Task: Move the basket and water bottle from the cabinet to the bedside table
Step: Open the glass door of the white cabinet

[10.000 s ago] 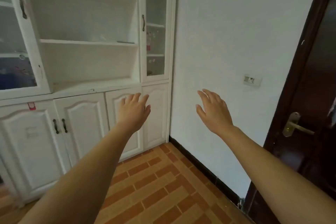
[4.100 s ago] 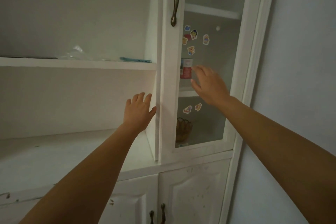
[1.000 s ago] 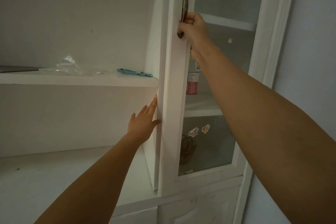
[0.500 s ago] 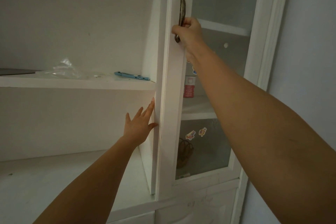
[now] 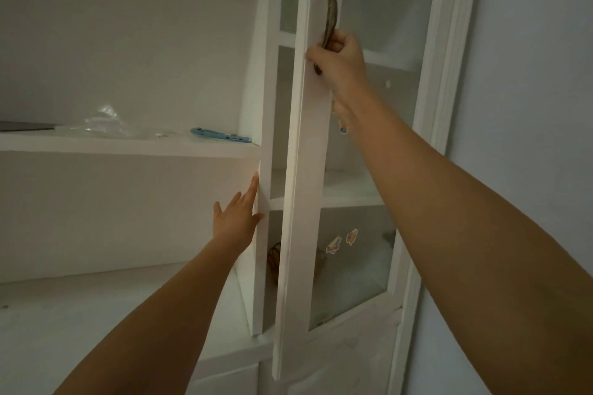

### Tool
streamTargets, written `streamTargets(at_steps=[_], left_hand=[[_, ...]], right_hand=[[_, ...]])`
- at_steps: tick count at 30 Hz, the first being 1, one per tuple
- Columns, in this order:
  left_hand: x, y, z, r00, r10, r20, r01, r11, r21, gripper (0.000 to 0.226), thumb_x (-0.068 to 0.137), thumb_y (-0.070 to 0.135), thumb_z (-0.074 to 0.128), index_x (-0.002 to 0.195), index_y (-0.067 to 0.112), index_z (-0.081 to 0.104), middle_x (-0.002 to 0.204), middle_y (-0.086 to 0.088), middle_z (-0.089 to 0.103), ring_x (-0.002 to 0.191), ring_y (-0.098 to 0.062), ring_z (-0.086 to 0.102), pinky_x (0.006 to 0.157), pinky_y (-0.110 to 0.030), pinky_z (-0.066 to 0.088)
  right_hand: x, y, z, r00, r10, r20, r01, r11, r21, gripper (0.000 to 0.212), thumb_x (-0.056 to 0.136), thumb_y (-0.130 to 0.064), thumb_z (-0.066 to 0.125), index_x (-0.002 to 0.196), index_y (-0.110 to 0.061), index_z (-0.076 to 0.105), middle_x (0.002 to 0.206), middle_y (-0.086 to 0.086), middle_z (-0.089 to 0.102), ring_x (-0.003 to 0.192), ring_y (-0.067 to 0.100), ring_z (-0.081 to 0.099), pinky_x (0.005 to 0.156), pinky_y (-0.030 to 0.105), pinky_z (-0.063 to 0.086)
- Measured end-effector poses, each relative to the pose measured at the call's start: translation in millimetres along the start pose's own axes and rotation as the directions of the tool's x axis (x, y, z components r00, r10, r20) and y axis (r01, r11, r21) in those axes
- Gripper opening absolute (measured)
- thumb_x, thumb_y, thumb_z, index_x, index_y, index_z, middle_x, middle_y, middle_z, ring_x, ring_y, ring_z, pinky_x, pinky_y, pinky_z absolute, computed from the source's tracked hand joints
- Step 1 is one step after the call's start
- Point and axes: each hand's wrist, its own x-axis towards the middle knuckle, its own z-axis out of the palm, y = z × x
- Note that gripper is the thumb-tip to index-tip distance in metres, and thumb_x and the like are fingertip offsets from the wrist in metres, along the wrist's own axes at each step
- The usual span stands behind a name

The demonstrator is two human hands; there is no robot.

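The right hand (image 5: 340, 62) has its fingers wrapped around the dark metal handle (image 5: 330, 6) of the glass cabinet door (image 5: 301, 202), which stands ajar. Left of the door, the left hand (image 5: 236, 218) lies flat on the cabinet's upright panel (image 5: 264, 106), fingers straight and slightly spread. Behind the door's lower edge sits the basket (image 5: 274, 261) (mostly hidden). The water bottle cannot be made out.
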Motion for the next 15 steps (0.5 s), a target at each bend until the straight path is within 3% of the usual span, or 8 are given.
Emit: streamTargets(at_steps=[6,9,12,15], left_hand=[[-13,-7,2,0.999,-0.018,-0.037,0.015,0.998,-0.067,0.065,0.097,0.028,0.044,0.147,0.031,0.002,0.150,-0.005,0.035,0.140,-0.024,0.030,0.117,-0.052,0.018],[-26,-8,5,0.990,0.046,-0.132,-0.055,0.996,-0.066,0.055,0.096,0.024,0.046,0.145,0.031,0.020,0.146,-0.003,0.042,0.133,-0.022,0.039,0.111,-0.043,0.029],[-34,-8,8,0.983,0.104,-0.153,-0.111,0.993,-0.036,0.051,0.095,0.027,0.048,0.142,0.033,0.028,0.145,-0.003,0.042,0.134,-0.022,0.037,0.111,-0.042,0.027],[-41,-4,9,0.973,0.193,-0.125,-0.196,0.980,-0.018,0.048,0.095,0.025,0.048,0.140,0.034,0.034,0.147,-0.001,0.040,0.137,-0.022,0.033,0.113,-0.042,0.024]], right_hand=[[-7,0,1,1.000,0.010,-0.009,-0.010,1.000,0.006,0.045,0.078,-0.001,0.062,0.120,-0.006,0.047,0.097,-0.003,0.056,0.089,0.011,0.055,0.082,0.023,0.049],[-8,0,1,1.000,0.014,-0.018,-0.014,1.000,0.011,0.046,0.078,0.000,0.062,0.121,-0.006,0.047,0.106,0.002,0.057,0.095,0.013,0.056,0.085,0.025,0.050],[-9,0,1,0.999,0.020,-0.028,-0.019,1.000,0.016,0.047,0.077,0.001,0.062,0.121,-0.006,0.047,0.114,0.006,0.058,0.101,0.016,0.057,0.090,0.027,0.050],[-10,0,1,1.000,0.020,-0.024,-0.019,0.999,0.032,0.048,0.076,0.002,0.063,0.121,-0.006,0.048,0.117,0.007,0.059,0.101,0.014,0.057,0.085,0.022,0.051]])
